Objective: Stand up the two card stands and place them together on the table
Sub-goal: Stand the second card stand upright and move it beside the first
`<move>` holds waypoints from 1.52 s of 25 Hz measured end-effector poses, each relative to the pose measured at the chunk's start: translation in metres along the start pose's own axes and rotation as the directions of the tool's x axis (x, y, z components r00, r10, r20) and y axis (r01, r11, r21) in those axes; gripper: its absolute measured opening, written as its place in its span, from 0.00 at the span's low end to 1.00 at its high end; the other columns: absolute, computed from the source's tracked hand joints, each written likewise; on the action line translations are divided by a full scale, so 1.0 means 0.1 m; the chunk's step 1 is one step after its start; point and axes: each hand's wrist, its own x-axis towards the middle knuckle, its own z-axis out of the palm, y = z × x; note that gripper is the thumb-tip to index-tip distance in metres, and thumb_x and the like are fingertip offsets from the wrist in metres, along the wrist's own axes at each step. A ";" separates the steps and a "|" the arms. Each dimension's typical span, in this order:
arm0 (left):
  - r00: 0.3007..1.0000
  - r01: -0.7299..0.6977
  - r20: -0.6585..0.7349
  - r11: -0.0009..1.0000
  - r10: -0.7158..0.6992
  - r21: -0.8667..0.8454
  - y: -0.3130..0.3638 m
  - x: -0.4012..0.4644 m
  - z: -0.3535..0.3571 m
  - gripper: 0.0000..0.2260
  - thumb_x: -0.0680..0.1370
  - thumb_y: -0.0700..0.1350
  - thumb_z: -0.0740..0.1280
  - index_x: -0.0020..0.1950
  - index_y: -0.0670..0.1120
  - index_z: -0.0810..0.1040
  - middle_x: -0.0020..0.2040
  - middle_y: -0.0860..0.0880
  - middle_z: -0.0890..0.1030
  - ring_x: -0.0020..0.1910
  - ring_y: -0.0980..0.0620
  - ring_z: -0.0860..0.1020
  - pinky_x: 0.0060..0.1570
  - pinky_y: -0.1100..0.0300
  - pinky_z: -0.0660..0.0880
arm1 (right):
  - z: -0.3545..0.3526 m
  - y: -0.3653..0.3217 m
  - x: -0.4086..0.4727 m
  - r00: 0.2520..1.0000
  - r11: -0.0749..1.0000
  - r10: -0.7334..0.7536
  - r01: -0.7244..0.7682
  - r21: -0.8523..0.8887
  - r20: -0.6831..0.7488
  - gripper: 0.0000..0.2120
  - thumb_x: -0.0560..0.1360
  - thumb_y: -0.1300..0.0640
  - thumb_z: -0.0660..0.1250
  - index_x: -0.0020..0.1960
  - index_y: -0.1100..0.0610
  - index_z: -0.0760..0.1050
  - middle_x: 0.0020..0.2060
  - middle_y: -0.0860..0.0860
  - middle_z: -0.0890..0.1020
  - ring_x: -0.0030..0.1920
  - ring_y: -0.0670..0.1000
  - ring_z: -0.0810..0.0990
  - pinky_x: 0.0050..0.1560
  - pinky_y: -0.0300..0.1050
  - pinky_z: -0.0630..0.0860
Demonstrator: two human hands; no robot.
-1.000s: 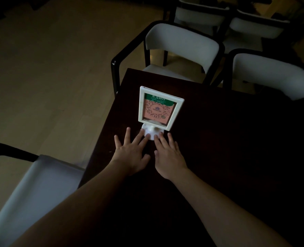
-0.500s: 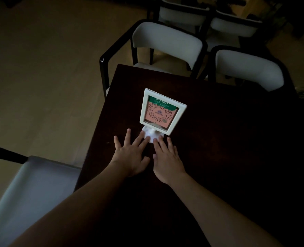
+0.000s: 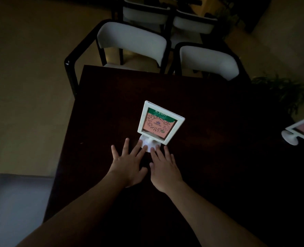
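Note:
A white-framed card stand (image 3: 159,123) with a pink and green QR card stands upright on the dark table (image 3: 112,97), on a round white base. My left hand (image 3: 128,164) lies flat with fingers spread, its fingertips touching the base's left side. My right hand (image 3: 163,166) lies flat beside it, fingertips on the base's front right. A second card stand (image 3: 302,130) lies tipped over at the table's far right edge, its round base pointing left, partly cut off by the frame.
Two white-backed chairs with dark frames (image 3: 131,41) (image 3: 208,61) stand at the table's far side, with more behind them. A pale seat (image 3: 14,202) is at the near left. A potted plant (image 3: 286,90) is at the right.
The view has swung right and down, bringing the fallen second stand into sight at the right edge. Both hands stay flat at the upright stand's base.

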 end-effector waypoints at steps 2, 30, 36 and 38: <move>1.000 -0.015 0.003 1.000 0.015 0.000 0.18 0.04 0.02 0.38 0.72 0.67 0.43 0.79 0.57 0.37 0.80 0.53 0.35 0.75 0.38 0.29 0.66 0.24 0.37 | 0.00 0.17 -0.08 1.000 1.000 0.021 -0.021 0.009 -0.002 0.29 0.84 0.48 0.50 0.81 0.50 0.43 0.81 0.50 0.44 0.79 0.56 0.37 0.77 0.59 0.43; 0.971 -0.212 0.144 0.969 0.193 0.126 3.32 0.69 0.28 0.36 0.74 0.67 0.46 0.79 0.59 0.36 0.80 0.54 0.35 0.75 0.39 0.30 0.67 0.24 0.41 | -0.16 3.06 -1.45 0.976 0.964 0.216 -0.209 0.164 -0.031 0.28 0.84 0.48 0.50 0.81 0.52 0.46 0.82 0.50 0.46 0.79 0.58 0.38 0.77 0.61 0.43; 0.966 -0.234 0.140 0.965 0.217 0.117 3.85 0.74 0.35 0.33 0.77 0.66 0.46 0.78 0.60 0.36 0.80 0.54 0.35 0.75 0.40 0.30 0.68 0.25 0.42 | -0.12 3.62 -1.73 0.975 0.966 0.222 -0.216 0.146 -0.026 0.29 0.84 0.44 0.49 0.81 0.49 0.45 0.81 0.48 0.45 0.79 0.57 0.37 0.77 0.63 0.41; 0.963 -0.242 0.151 0.964 0.225 0.106 3.97 0.78 0.38 0.33 0.77 0.66 0.47 0.78 0.61 0.35 0.79 0.55 0.35 0.74 0.40 0.30 0.68 0.26 0.41 | -0.12 3.77 -1.79 0.973 0.965 0.230 -0.226 0.132 -0.018 0.29 0.83 0.42 0.48 0.81 0.48 0.44 0.81 0.47 0.44 0.79 0.57 0.37 0.76 0.64 0.41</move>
